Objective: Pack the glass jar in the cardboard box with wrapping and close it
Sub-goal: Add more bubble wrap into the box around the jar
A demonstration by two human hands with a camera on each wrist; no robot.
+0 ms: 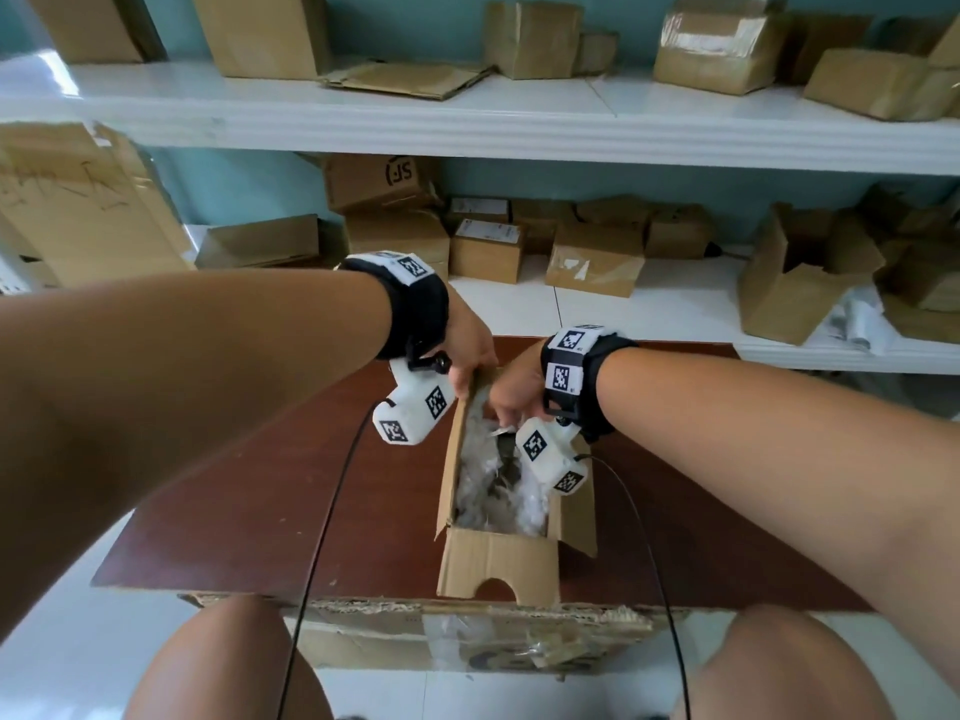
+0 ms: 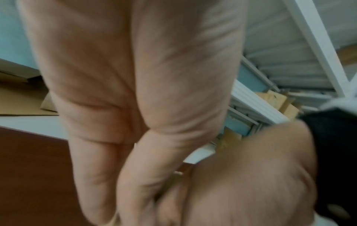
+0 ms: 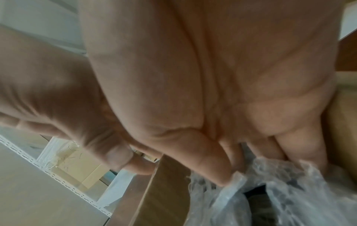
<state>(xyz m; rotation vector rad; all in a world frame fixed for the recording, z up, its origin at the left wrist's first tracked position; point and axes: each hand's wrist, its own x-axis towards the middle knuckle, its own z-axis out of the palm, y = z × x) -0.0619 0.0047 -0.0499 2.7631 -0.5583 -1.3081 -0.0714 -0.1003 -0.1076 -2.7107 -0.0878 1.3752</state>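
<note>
An open cardboard box (image 1: 497, 561) stands on the brown table, stuffed with clear bubble wrap (image 1: 480, 493) (image 3: 301, 197). A dark shape (image 1: 506, 462) (image 3: 257, 198) shows through the wrap; the glass jar cannot be made out clearly. My left hand (image 1: 467, 368) (image 2: 135, 137) pinches the top of the box's left flap (image 3: 160, 191) at the far corner. Just to its right, my right hand (image 1: 511, 400) (image 3: 212, 91) reaches into the far end of the box, its straight fingers pressing on the wrap. The near flap with a cut-out hangs down in front.
The table (image 1: 249, 511) is bare to the left and right of the box. A torn flat cardboard sheet (image 1: 467, 634) lies under its near edge, between my knees. White shelves (image 1: 519, 122) behind hold several cardboard boxes. Camera cables hang from both wrists.
</note>
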